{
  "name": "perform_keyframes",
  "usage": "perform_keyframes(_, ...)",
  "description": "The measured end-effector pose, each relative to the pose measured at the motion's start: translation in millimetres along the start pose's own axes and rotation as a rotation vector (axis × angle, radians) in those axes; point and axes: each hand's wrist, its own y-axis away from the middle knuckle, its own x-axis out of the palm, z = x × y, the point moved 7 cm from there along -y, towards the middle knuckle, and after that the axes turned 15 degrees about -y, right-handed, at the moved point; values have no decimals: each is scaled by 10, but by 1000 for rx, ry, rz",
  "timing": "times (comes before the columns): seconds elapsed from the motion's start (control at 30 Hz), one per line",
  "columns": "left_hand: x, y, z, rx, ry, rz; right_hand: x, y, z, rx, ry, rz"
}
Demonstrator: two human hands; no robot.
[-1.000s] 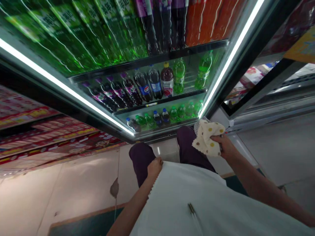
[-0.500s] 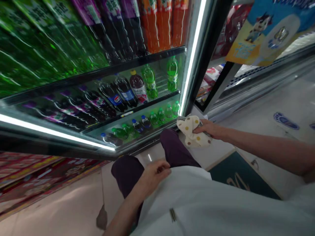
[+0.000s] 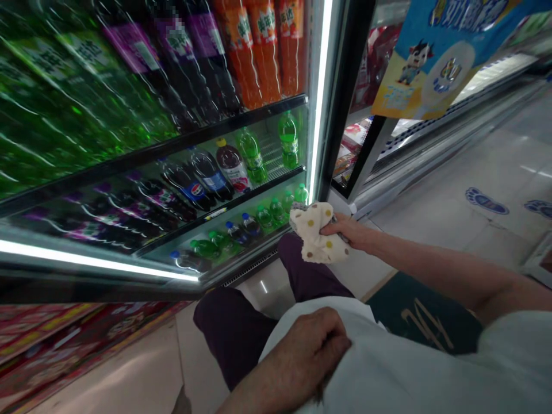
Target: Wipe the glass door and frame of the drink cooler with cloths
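My right hand [image 3: 350,233] is closed on a cream cloth with coloured dots [image 3: 315,233], held against the lower right corner of a lit drinks fridge's glass door [image 3: 172,172]. My left hand [image 3: 308,359] lies low against my white shirt [image 3: 405,374], fingers curled into its fabric. Behind the glass stand green, purple, dark and orange bottles on shelves, with small bottles on the bottom shelf [image 3: 241,227].
A second chiller with a black frame [image 3: 366,155] stands to the right, under a blue and yellow poster [image 3: 435,57]. A dark floor mat [image 3: 426,319] lies on the pale tiles. Red packaged goods [image 3: 64,345] fill low shelves at the left.
The view has swung right. My right hand with the cloth moved left toward the fridge's lower corner. My left hand drew back along the shirt, closer to the camera.
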Motion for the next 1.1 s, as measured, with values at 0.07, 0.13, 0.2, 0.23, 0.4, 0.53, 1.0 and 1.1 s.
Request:
perform_keyframes(0.07, -207, 3, 23, -5, -18, -167, 110, -62, -27, -53, -52, 9)
perform_keyframes(0.13, -412, 7, 48, 4, -57, -324, 215, -123, -75, -85, -87, 25)
perform_keyframes(0.2, -532, -10, 60, 29, -112, -412, 312, -177, -123, -98, -103, 42)
perform_keyframes(0.23, -553, -27, 64, 43, -126, -431, 361, -200, -140, -99, -105, 52)
perform_keyframes(0.4, -421, -118, 139, 47, -74, -380, 525, -269, -154, -109, -83, 73)
perform_keyframes(0.53, -345, -86, 336, -3, 48, -308, 496, -301, -196, -106, -45, 50)
perform_keyframes(1.0, -370, 766, 222, 247, 227, -51, 185, -302, -499, -8, -154, -76)
perform_keyframes(1.1, -202, 844, 21, 266, 31, 84, 345, -265, -511, 15, -164, -23)
